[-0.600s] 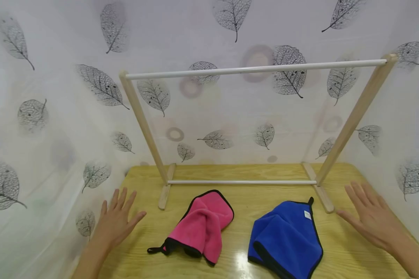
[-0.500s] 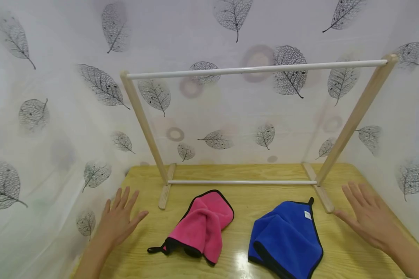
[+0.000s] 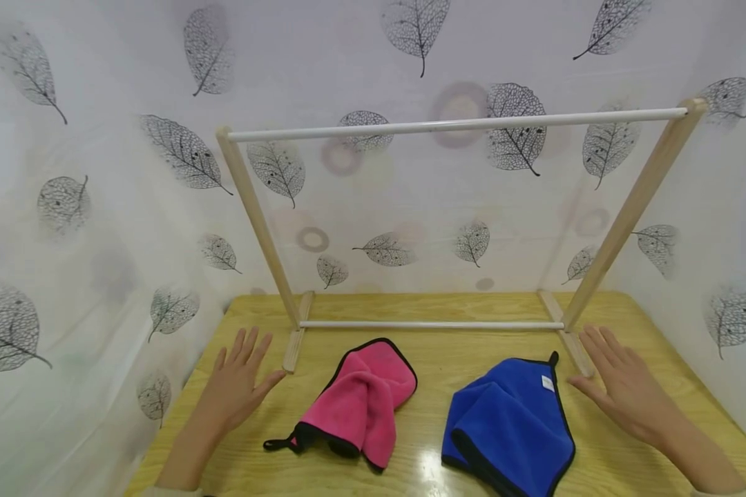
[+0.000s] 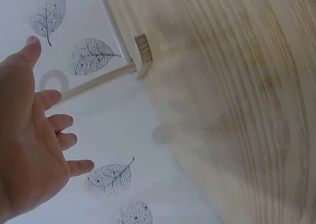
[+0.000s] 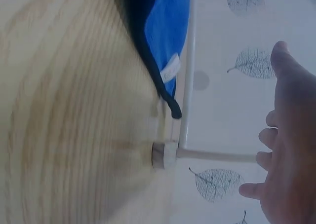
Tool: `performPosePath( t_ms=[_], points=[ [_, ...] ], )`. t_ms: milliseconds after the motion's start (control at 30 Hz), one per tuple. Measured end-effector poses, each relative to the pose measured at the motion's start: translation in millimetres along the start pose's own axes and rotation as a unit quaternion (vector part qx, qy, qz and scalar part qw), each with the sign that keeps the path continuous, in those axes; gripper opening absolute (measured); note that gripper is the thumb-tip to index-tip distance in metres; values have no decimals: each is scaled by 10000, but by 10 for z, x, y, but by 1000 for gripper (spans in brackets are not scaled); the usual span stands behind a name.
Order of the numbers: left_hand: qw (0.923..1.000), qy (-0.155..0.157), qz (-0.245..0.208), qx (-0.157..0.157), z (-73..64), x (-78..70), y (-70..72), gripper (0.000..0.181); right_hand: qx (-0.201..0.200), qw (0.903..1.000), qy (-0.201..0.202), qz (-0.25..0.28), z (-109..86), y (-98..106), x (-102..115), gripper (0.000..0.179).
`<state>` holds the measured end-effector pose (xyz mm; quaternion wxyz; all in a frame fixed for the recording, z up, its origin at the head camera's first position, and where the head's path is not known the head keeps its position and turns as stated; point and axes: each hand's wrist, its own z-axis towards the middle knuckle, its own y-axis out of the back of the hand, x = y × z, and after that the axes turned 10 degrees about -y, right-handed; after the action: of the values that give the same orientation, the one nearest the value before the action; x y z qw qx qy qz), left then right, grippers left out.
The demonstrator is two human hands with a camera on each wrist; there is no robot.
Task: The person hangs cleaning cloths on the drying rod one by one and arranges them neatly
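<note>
Pink towel [image 3: 373, 393] lies rumpled at left on the table [image 3: 429, 366], with blue towel [image 3: 519, 414] to its right, both nearer than the hanging rack's white bottom rod [image 3: 432, 324]. Pinching a black hem [image 3: 480, 461] should, I judge, control either better than grabbing folds. Outside them, my left hand [image 3: 233, 388] and right hand [image 3: 629, 393] are spread, thumbs out, holding nothing.
</note>
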<state>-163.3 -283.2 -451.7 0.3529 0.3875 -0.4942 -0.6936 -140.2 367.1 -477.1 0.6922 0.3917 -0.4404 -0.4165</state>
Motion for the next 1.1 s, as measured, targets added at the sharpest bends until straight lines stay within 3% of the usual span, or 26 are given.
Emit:
performPosePath(
  t_ms=[267,500,700,933,1100],
  points=[
    [9998,-165,-82,41,124,-148,-88,75,-51,9987,390,323,106,-118,246,81],
    [9990,-385,-214,-104,202,-273,-197,73,-172,9968,645,449,214,-233,459,78],
    [9981,-526,-273,-155,249,-343,-287,72,37,9963,598,610,276,-317,677,74],
    [9981,-504,-361,-3,299,-395,-373,71,724,9942,371,701,406,-397,941,72],
    [9972,-622,-405,-84,366,-442,-403,68,834,9932,503,642,531,-441,1149,69]
  ],
)
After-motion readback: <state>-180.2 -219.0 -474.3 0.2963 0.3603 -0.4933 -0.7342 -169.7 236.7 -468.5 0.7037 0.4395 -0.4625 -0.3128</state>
